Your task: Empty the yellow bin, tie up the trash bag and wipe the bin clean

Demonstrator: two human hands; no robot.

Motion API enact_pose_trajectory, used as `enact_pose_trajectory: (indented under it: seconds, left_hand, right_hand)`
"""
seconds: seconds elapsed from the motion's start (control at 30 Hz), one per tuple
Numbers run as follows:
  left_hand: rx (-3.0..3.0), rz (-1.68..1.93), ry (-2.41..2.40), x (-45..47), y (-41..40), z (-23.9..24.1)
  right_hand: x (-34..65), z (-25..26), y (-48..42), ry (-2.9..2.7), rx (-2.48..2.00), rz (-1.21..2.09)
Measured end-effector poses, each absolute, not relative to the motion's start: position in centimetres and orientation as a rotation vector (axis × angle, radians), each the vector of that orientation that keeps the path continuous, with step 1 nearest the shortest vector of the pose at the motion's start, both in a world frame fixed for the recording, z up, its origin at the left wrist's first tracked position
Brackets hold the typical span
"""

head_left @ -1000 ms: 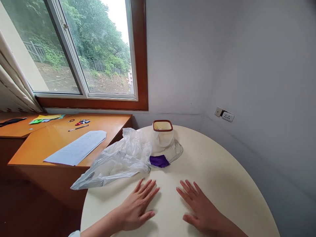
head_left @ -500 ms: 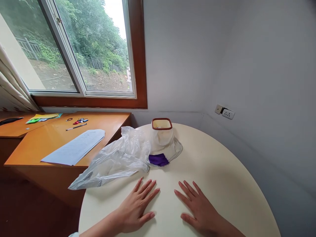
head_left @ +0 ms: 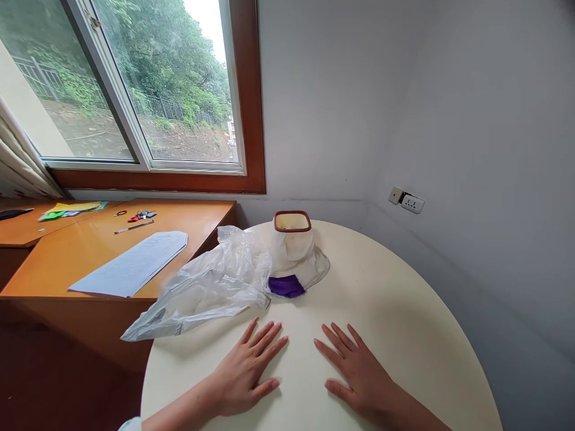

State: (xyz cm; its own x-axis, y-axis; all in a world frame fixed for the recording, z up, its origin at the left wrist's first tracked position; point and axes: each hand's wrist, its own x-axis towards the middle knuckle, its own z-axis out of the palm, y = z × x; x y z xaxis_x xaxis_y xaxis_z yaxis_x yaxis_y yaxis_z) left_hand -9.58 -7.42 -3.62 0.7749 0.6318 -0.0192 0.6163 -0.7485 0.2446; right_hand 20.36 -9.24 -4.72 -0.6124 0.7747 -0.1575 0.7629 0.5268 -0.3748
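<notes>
Both hands show an empty grip, fingers spread flat: the left hand (head_left: 245,377) and right hand (head_left: 354,374) rest palms down on the round table (head_left: 404,335), slightly apart. Just beyond the left fingertips sprawls a clear plastic bag (head_left: 211,284). A purple piece (head_left: 286,286) sits at its right end, before an upright brown-rimmed container (head_left: 293,236). The bag's long axis runs from the table's left edge, which it overhangs, rightward and away toward the container.

Both hands lie flat, palms down: left (head_left: 245,374), right (head_left: 357,374), fingers spread.
</notes>
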Motion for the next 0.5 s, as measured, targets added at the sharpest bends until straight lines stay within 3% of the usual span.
enact_pose_trajectory:
  seconds: [0.5]
  left_hand:
    - [2.757, 0.083, 0.995, -9.48, -7.41, -3.71]
  right_hand:
    - [20.35, -4.49, -9.35, -2.696, -1.371, 0.641]
